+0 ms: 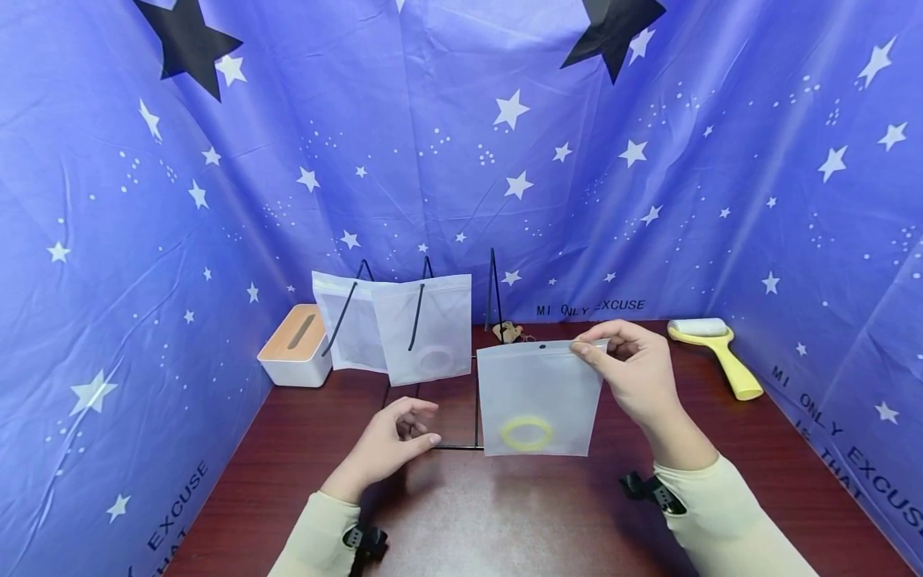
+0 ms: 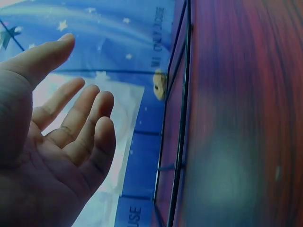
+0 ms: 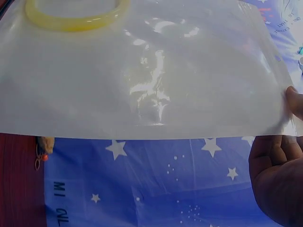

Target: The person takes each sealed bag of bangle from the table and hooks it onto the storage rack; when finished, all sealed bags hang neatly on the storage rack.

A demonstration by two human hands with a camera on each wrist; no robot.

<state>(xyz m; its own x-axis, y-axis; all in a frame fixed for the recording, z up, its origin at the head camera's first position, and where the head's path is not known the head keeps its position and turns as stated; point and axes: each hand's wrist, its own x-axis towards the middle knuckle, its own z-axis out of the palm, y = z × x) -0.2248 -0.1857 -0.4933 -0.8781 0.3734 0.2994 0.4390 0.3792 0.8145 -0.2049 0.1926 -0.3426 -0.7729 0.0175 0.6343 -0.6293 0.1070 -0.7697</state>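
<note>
My right hand (image 1: 638, 373) pinches the top right corner of a frosted zip bag (image 1: 541, 385), which hangs upright above the front of the rack. Near the bag's bottom a yellow bangle (image 1: 506, 433) shows through the plastic, and a small dark hole marks its top strip. In the right wrist view the bag (image 3: 199, 85) fills the upper part, with the bangle (image 3: 75, 23) at top left. My left hand (image 1: 392, 445) holds nothing, its fingers loosely bent, beside the black wire rack (image 1: 454, 447). Two more frosted bags hang on the rack's prongs; the front one (image 1: 433, 320) holds a pale ring.
A white tissue box (image 1: 296, 373) with a wooden lid stands at the back left. On the right lies a yellow-handled lint roller (image 1: 721, 353). Behind the rack is a small tan object (image 1: 508, 332) with a cord. Star-printed blue cloth (image 1: 447, 160) walls in the table.
</note>
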